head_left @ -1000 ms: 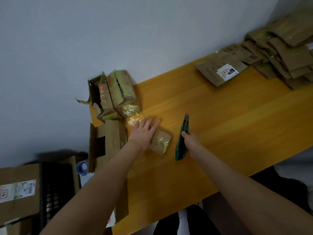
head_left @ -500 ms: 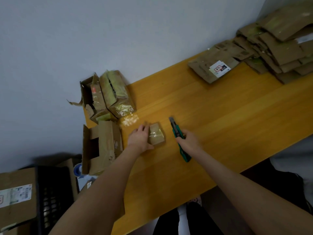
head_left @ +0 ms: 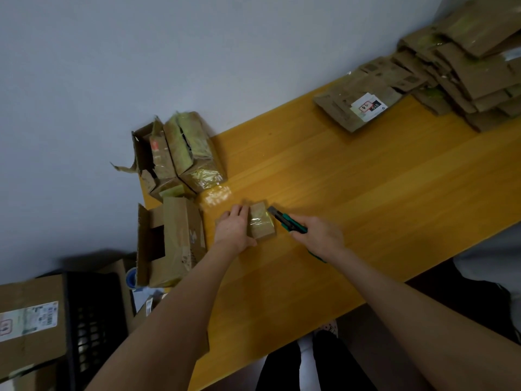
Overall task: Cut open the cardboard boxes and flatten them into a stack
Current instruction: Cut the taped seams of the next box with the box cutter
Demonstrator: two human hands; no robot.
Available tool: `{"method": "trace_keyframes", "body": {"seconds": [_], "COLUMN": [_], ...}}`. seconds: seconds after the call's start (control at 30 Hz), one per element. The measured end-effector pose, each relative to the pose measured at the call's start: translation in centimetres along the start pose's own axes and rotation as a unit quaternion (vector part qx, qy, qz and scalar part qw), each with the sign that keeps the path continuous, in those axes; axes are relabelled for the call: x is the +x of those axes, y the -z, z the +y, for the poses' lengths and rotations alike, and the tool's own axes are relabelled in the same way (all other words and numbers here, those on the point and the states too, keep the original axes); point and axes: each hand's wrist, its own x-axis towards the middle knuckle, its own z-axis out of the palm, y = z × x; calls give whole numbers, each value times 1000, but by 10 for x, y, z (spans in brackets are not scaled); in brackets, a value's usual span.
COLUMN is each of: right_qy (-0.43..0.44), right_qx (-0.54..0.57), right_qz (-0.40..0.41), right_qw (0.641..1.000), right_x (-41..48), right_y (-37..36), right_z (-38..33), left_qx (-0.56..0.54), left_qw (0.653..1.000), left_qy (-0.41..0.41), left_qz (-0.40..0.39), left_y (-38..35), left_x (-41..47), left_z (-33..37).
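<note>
A small taped cardboard box (head_left: pixel 261 223) stands on the yellow wooden table (head_left: pixel 366 198). My left hand (head_left: pixel 234 231) holds it from its left side, fingers on its top edge and thumb along its near side. My right hand (head_left: pixel 318 235) grips a green utility knife (head_left: pixel 286 221), whose dark tip touches the box's right edge. Several uncut boxes (head_left: pixel 183 153) sit at the table's far left corner, with one larger open box (head_left: pixel 172 241) nearer. Flattened boxes (head_left: pixel 465 66) lie piled at the far right.
A black plastic crate (head_left: pixel 93 320) and a labelled cardboard box (head_left: pixel 28 323) stand on the floor at the left. A blue tape roll (head_left: pixel 131 277) lies beside the table's left end. A grey wall runs behind the table.
The small box was tipped from lying flat to standing on edge. My right hand picked up the knife and brought its tip to the box's right side.
</note>
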Motion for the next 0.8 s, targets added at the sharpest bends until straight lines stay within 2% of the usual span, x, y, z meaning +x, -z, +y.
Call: {"method": "trace_keyframes", "body": {"seconds": [0.47, 0.8], "right_qy": [49, 32], "right_qx": [37, 27], "right_qz": [-72, -104], "right_qw": [996, 994], "right_x": [6, -5], "right_y": [8, 11], "right_z": [10, 19], "left_qx": [4, -5], "left_qw": [1000, 1000], "left_qy": [-1, 0], "left_qz": [9, 2], "left_y": [-4, -3], "left_x": [2, 2], "left_z": [-3, -4]}}
